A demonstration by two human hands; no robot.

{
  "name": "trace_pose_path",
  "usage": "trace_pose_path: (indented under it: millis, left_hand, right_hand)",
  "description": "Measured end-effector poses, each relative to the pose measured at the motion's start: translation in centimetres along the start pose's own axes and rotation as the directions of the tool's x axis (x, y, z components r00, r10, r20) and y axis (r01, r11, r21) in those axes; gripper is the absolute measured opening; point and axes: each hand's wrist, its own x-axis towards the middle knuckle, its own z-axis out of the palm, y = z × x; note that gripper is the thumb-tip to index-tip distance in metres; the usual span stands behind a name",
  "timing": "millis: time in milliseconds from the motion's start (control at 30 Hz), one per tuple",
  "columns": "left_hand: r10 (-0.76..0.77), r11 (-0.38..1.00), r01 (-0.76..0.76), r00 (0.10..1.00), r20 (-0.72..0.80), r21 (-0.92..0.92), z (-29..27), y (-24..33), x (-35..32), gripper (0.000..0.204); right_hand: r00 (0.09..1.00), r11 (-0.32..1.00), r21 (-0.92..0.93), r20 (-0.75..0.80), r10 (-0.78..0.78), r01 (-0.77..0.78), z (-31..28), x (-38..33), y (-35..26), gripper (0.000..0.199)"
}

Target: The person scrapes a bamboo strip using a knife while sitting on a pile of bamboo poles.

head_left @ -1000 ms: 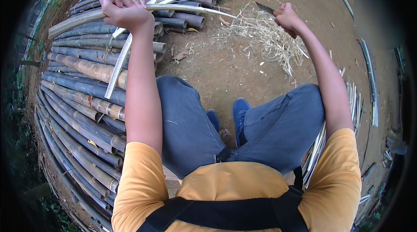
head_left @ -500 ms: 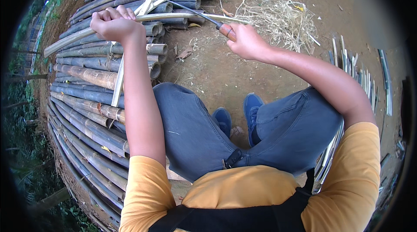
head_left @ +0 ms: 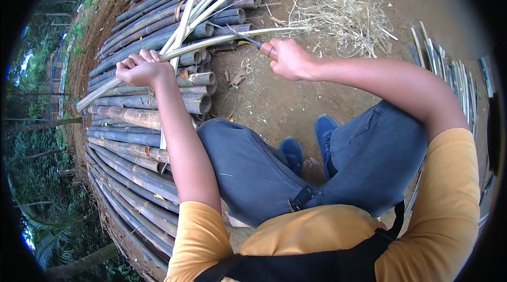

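My left hand (head_left: pixel 143 69) is closed around a long pale bamboo strip (head_left: pixel 211 42), gripping it toward its left end. The strip slants up and away to the right, its far tip close to a heap of shavings. In my right hand (head_left: pixel 292 60) is a knife (head_left: pixel 268 50) with a brown wooden handle; the fingers wrap round the handle. Its dark, narrow blade points left and crosses the strip between my hands. Whether the edge bites into the strip, I cannot tell. More pale strips (head_left: pixel 185 17) lie crossed over the bamboo poles beyond my left hand.
Dark bamboo poles (head_left: pixel 134 147) are stacked along my left side. Curly pale shavings (head_left: pixel 343 20) lie heaped on the dirt ground (head_left: pixel 264 97) ahead. Several cut strips (head_left: pixel 449 70) lie to the right. My bent knees and blue shoes (head_left: pixel 327 128) are below the hands.
The view has shifted slightly. My left hand sits lower and nearer to me, and the strip slopes more steeply. The knife has come back along the strip, away from its far tip.
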Motion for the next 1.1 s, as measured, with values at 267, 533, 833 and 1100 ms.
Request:
trace_pose_path:
  millis: [267,533,833,1100]
  left_hand:
    - [0.005,1.000,-0.005,1.000,0.003,-0.001,0.7,-0.1,-0.6,0.036]
    - [0.052,0.998,-0.053,0.997,0.060,0.024,0.4,0.1,-0.1,0.038]
    - [0.045,0.999,-0.043,0.988,0.145,-0.017,-0.6,0.5,0.4,0.037]
    - [0.054,0.999,-0.054,0.985,0.161,-0.005,-1.3,0.8,0.8,0.034]
  right_hand:
    - [0.989,0.989,0.020,-0.024,0.145,-0.145,-0.7,0.9,3.6,0.026]
    - [0.997,0.997,-0.001,-0.022,-0.074,0.074,-0.7,0.7,2.8,0.023]
    - [0.991,0.991,0.027,-0.003,-0.133,0.133,-0.1,0.7,0.6,0.027]
    - [0.996,0.997,-0.027,0.056,-0.073,0.075,-0.8,-0.3,-1.5,0.021]
